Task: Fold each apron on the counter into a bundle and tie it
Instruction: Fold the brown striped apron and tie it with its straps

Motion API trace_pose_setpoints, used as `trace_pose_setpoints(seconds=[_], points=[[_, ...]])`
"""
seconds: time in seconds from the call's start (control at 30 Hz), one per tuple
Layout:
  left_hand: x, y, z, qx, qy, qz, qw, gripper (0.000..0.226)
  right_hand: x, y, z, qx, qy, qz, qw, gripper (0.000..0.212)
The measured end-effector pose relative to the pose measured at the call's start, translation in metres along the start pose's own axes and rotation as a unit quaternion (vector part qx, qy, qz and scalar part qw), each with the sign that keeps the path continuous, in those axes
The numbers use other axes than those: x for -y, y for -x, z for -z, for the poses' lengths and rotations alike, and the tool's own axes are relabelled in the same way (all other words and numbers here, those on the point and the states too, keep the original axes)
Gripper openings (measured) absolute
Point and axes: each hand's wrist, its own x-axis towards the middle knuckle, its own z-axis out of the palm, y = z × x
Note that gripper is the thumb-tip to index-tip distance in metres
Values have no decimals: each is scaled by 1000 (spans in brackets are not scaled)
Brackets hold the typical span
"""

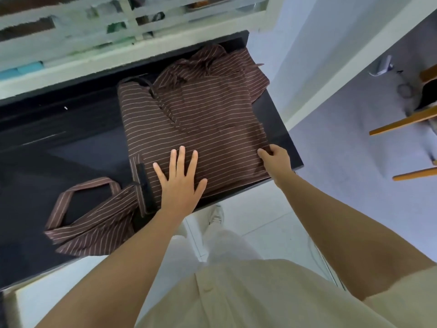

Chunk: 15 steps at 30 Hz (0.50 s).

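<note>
A glossy black counter (71, 138) stands under a pale window frame (132, 27). On it lies the brown striped apron (201, 119) (soft cloth, partly folded). The left hand (181, 178) presses it with spread fingers; the right hand (275, 159) pinches its right edge.

Count: one glossy black counter (59, 138), two bare hands (left hand (179, 181), right hand (276, 162)), one white shoe (216, 215), and overlapping brown white-striped cloth aprons (201, 119), at least two, exact number unclear.
</note>
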Motion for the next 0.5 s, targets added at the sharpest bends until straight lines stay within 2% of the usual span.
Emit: trace_pose_setpoints(seconds=[0.13, 0.23, 0.33, 0.5], points=[[9, 4, 3, 3, 20, 17, 1000, 76, -8, -3, 7, 5, 0, -7, 1000, 23], [18, 12, 5, -7, 29, -18, 999, 86, -11, 2, 14, 44, -51, -9, 998, 19], [23, 22, 10, -20, 24, -37, 999, 95, -9, 7, 19, 52, -74, 6, 996, 17], [37, 39, 12, -99, 8, -48, 994, 51, -13, 15, 16, 84, -66, 22, 994, 14]])
